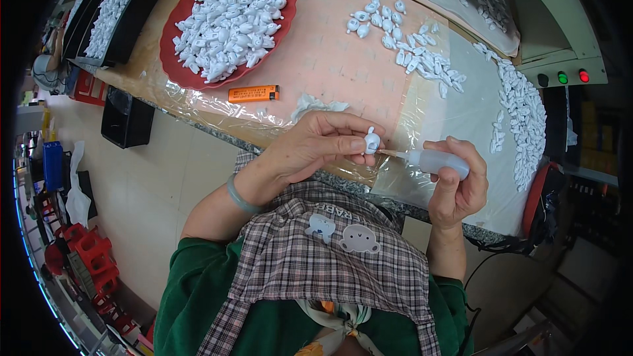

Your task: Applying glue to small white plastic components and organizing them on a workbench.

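Knotted scarf [348, 324] nearest; left fingers [343, 146] pinch 1 white figurine [372, 141], right fingers [471, 156] clamp a squeeze bottle [440, 163] — apparently a dispensing step, next calling for steady nozzle [395, 154] aim.

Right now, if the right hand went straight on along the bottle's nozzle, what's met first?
Likely the small white figure in the left hand; the nozzle tip looks at or very near it, depth unclear.

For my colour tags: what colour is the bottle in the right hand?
The bottle is translucent, milky white, best seen in the head view.
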{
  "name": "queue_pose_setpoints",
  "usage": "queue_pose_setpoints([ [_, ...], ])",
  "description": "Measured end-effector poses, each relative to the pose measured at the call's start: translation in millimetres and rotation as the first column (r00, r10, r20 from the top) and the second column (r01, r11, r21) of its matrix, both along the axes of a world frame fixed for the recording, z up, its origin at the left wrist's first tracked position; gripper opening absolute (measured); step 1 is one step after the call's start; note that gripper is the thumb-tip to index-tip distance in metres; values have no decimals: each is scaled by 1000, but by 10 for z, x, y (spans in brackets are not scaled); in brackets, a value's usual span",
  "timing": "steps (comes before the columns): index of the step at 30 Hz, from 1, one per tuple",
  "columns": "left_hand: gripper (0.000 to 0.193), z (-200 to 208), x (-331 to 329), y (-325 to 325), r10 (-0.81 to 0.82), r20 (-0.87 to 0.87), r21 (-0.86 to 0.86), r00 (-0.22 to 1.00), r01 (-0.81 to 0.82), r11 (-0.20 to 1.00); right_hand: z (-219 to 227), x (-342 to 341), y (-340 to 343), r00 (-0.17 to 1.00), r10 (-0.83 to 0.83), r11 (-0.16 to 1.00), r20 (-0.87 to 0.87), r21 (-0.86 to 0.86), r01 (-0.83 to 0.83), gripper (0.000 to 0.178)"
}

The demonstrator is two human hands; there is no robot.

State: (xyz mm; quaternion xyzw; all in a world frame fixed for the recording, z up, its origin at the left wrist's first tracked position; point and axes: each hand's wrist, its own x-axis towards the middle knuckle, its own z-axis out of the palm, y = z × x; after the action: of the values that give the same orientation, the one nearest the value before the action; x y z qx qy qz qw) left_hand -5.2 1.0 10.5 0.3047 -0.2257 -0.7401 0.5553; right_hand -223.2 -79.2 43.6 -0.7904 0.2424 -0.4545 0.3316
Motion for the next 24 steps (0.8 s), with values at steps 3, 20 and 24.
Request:
queue_pose_setpoints([
  [3,29,2,-3,-3,-22,-8,1,1000,22,1000,-23,-12,-1,1000,2,1000,12,3,-2,36],
  [20,18,31,3,-11,-49,-76,17,996,50,999,-38,-31,45,999,-15,997,45,-72,18,31],
  [24,18,17,1,-18,-28,-54,14,998,29,999,-13,-45,22,997,-27,982,-66,-188,14,36],
])
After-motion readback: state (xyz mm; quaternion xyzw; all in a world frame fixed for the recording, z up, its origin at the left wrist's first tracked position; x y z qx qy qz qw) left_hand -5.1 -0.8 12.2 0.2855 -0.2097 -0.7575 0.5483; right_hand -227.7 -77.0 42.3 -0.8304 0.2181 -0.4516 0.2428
